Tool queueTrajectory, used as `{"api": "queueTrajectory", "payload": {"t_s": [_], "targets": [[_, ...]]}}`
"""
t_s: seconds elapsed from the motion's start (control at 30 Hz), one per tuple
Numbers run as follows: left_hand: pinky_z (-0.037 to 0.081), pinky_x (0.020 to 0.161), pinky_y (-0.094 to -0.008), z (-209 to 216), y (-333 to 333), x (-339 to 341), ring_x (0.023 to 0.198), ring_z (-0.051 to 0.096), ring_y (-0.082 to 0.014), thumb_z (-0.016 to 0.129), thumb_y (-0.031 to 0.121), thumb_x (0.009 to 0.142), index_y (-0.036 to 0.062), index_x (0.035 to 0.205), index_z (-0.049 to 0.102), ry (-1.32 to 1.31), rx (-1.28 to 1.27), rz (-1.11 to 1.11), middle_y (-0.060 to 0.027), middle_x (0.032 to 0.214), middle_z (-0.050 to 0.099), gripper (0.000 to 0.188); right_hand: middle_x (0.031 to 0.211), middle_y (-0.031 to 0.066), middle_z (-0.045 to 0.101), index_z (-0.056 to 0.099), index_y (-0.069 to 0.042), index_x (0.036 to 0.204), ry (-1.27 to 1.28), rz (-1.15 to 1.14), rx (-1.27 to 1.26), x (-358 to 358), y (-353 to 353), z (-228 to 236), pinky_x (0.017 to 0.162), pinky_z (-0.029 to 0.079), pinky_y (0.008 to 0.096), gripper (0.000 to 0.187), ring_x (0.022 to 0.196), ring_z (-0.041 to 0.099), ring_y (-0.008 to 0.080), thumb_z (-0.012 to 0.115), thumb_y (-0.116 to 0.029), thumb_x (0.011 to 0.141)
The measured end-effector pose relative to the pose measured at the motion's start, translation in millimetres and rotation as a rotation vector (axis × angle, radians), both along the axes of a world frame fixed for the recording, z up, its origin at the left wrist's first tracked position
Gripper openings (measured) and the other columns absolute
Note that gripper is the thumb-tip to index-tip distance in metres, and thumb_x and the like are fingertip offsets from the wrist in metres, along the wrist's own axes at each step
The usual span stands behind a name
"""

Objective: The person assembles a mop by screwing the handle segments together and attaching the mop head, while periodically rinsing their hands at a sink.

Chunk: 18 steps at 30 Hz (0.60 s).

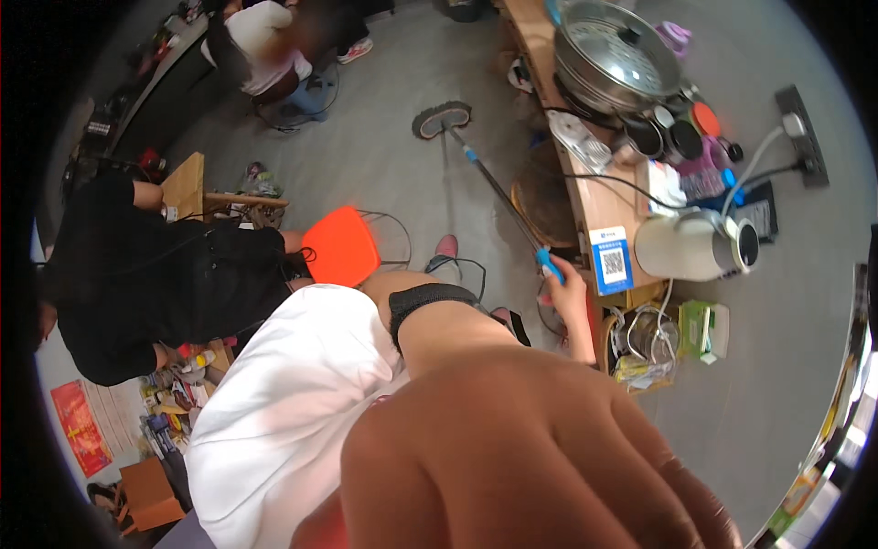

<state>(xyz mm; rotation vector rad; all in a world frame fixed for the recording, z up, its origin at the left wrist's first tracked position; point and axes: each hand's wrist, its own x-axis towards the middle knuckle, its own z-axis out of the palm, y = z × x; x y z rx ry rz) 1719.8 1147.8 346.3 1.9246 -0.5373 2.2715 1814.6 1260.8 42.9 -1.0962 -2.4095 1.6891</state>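
Note:
My right hand [569, 293] is closed around the blue grip at the end of a long mop pole [498, 192]. The pole slants up and left to a flat grey mop head [442, 119] lying on the grey floor. My left hand [512, 448] is raised very close to the camera and fills the lower middle of the view, showing its back and knuckles. A black wristband [430, 300] sits on that wrist. The fingers curl away from view, and I cannot tell whether they hold anything. A white garment [293, 412] lies below the arm.
A wooden table [594, 206] on the right carries a steel pot with a glass lid [617, 55], a white kettle [686, 245], cables and a power strip [803, 137]. An orange stool [340, 245] stands mid-floor. A person in black [155, 274] sits left, another person [265, 46] farther back.

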Motion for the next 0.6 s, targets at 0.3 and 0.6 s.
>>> {"api": "queueTrajectory", "payload": {"t_s": [0.3,0.6], "targets": [[0.044,0.077,-0.0381,2.9,32.3,82.7,0.099,0.051,-0.0294,0.026,0.053,0.086,-0.0005,0.107,0.053,0.007,-0.111,-0.016,-0.0219,0.111,0.047,0.063,0.079,0.0065,0.055,0.05,-0.001,0.111,-0.114,-0.109,-0.166,210.7,-17.0,53.5,0.042,0.046,0.0233,0.035,0.05,0.053,0.0095,0.056,-0.01,0.078],[0.039,0.088,-0.0373,-113.1,-8.8,25.5,0.106,0.045,-0.0304,0.049,0.004,0.074,0.0019,0.117,0.044,0.386,-1.413,0.727,-0.0174,0.116,0.045,0.043,0.096,0.0156,0.057,0.052,-0.002,0.105,0.238,0.032,0.39,115.4,-41.6,75.5,0.076,0.043,0.0321,0.03,0.089,0.056,0.0267,0.053,-0.007,0.076]]}}
